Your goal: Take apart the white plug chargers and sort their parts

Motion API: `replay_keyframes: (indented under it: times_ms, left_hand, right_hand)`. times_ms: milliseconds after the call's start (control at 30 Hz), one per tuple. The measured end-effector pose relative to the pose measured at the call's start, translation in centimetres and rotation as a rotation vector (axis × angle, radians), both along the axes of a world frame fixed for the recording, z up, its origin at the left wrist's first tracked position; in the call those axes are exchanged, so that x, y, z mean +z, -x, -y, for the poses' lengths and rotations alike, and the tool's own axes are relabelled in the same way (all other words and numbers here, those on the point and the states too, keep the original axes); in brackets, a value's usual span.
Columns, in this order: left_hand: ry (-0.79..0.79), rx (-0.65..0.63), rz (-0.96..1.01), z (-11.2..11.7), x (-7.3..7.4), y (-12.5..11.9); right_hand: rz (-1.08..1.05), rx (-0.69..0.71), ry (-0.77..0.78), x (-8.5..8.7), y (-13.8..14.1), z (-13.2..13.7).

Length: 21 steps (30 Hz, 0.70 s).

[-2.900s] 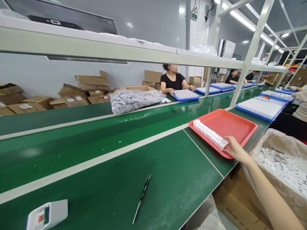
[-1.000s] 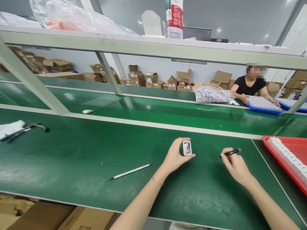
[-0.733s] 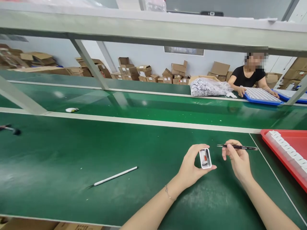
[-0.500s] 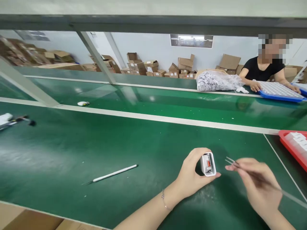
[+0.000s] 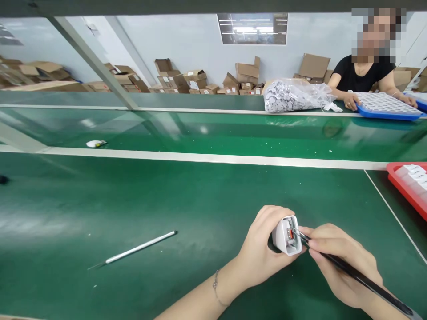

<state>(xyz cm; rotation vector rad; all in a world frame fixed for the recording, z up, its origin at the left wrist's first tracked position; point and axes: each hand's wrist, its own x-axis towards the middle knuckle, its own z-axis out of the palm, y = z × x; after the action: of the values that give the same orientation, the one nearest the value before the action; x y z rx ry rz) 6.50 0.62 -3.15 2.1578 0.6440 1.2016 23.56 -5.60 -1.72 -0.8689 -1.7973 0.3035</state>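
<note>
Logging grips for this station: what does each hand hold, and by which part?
Left hand grips the white charger around its body; right hand pinches the black tweezers near their tips.

A white rectangular plastic charger housing (image 5: 286, 234) is seen at five o'clock, and a small orange-red part is shown inside its open end. The slim black metal tweezers (image 5: 353, 274) at its mouth are dark along their whole length. The flat bench mat (image 5: 167, 200) is coloured deep green and is crossed by a cream stripe (image 5: 200, 158). A thin white stick tool (image 5: 140, 247) is noted at seven o'clock. At three o'clock a red plastic tray (image 5: 400, 184) is lined with white pieces (image 5: 413, 173). At one o'clock a blue plastic tray (image 5: 383, 116) is topped by a white grid pattern, and a clear plastic bag (image 5: 293, 95) is speckled white and grey. Brown cardboard boxes (image 5: 247, 73) are seen at twelve o'clock.
</note>
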Motion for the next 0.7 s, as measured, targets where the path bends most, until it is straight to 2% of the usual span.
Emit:
replay_keyframes:
  times_ms: [233,400,567,700]
  left_hand:
    - [-0.048,0.024,-0.015,0.0,0.0,0.0]
    - [-0.031,0.029,-0.011,0.1,0.1,-0.1]
    - [0.009,0.037,-0.016,0.3,0.5,-0.2]
    - [-0.067,0.047,-0.005,0.3,0.5,-0.1]
  right_hand:
    - [0.083,-0.011,-0.068,0.5,0.3,-0.4]
    - [0.143,0.0,-0.124,0.0,0.0,-0.4]
    - [0.121,0.027,-0.081,-1.1,0.0,-0.1]
    - [0.044,0.011,-0.035,-0.8,0.3,-0.1]
